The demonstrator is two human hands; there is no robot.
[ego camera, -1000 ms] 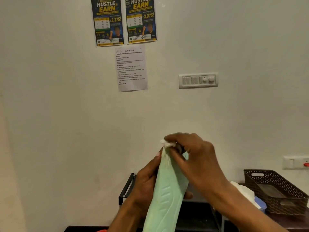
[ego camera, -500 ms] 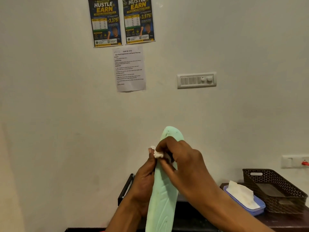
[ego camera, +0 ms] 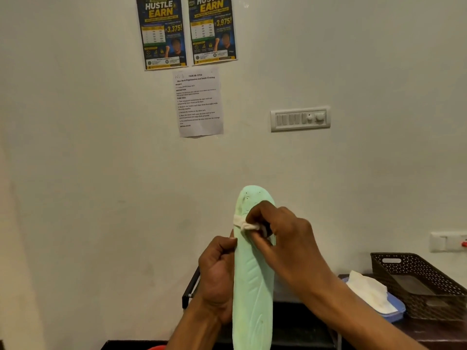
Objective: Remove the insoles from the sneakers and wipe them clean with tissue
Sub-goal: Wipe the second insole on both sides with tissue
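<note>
Grips the insole (ego camera: 253, 286) upright by its left edge with left hand (ego camera: 217, 279) — bracing it for wiping; pinches wadded tissue (ego camera: 243, 223) in right hand (ego camera: 286, 239) against the far end, probably mid-stroke

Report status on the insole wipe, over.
Left hand grips green insole upright. Right hand pinches tissue wad against its upper part. Nothing blocking; spare tissues lie at right.

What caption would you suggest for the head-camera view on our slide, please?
Left hand holds a pale green insole upright; right hand presses wadded tissue against its upper part.
</note>
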